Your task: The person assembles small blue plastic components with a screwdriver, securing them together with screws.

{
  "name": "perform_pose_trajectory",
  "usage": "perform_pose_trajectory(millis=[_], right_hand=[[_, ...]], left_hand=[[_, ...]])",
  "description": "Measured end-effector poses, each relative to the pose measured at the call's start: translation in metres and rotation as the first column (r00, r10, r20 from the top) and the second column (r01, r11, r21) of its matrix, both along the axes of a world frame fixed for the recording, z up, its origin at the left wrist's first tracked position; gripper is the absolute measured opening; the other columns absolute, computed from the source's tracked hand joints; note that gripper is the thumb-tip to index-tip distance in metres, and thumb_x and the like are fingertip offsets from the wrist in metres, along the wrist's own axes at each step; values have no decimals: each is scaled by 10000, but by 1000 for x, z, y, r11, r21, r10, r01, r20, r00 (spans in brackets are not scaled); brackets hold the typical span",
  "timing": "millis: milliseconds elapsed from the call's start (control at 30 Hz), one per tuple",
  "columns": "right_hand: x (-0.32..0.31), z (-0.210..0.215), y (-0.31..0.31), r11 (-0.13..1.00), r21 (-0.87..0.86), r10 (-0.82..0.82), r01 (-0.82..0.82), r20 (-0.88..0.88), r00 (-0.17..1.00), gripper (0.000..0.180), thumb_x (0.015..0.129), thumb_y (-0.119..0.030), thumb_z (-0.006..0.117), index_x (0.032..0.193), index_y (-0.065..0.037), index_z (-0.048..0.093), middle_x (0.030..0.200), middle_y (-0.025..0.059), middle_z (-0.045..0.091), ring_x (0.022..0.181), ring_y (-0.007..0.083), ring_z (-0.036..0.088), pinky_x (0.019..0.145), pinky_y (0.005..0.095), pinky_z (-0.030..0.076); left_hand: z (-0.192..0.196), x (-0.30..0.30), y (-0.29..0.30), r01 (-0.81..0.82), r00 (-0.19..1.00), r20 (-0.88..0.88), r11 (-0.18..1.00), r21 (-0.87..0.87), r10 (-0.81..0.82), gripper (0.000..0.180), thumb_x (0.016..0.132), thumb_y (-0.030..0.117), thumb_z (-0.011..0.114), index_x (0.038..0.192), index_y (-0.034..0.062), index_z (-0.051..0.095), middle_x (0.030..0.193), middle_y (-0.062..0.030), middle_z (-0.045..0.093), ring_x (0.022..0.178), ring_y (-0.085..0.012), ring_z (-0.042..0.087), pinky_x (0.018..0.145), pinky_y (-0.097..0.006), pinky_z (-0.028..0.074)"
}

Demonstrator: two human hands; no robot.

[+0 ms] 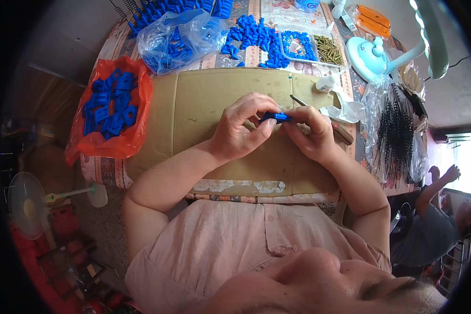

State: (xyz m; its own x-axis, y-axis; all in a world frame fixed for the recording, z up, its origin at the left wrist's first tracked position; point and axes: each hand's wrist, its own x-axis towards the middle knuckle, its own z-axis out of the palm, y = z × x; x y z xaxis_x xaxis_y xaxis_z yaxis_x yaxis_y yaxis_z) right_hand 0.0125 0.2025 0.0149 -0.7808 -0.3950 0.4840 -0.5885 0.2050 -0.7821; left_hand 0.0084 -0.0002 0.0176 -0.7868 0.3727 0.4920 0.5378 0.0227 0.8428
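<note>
Over the cardboard sheet, a small blue plastic part is pinched between my two hands. My left hand grips its left end with thumb and fingers. At the opposite end, the fingertips of my right hand close on the same part. A thin tool with a dark shaft and brown handle passes beneath my right hand. Its middle is covered, so I cannot tell whether it lies on the cardboard or is tucked in the palm.
A red bag of blue parts lies left. Beyond the cardboard are a clear bag, loose blue pieces and a divided box with brass-coloured pins. A lamp and black strands are right; another person sits beyond.
</note>
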Motion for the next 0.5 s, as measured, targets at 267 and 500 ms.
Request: perform_pose_trajectory(millis=[267,500], right_hand=[[-3,5,-2,998,65,-4,18,-205,979,213,746,34,668,927,-25,573,805,115,640,682,278,645,568,341,490],[-2,4,-2,996,86,-10,25,-171,985,215,748,27,666,932,-31,570,806,115,641,677,283,641,564,344,488]], left_hand=[[0,0,3,-1,998,-64,1000,-3,1,157,841,22,556,993,52,581,1032,-104,599,837,-124,579,665,-232,481],[-4,0,2,25,998,-64,1000,2,-24,159,860,14,540,1013,55,561,1031,-113,594,830,-130,573,688,-244,478]])
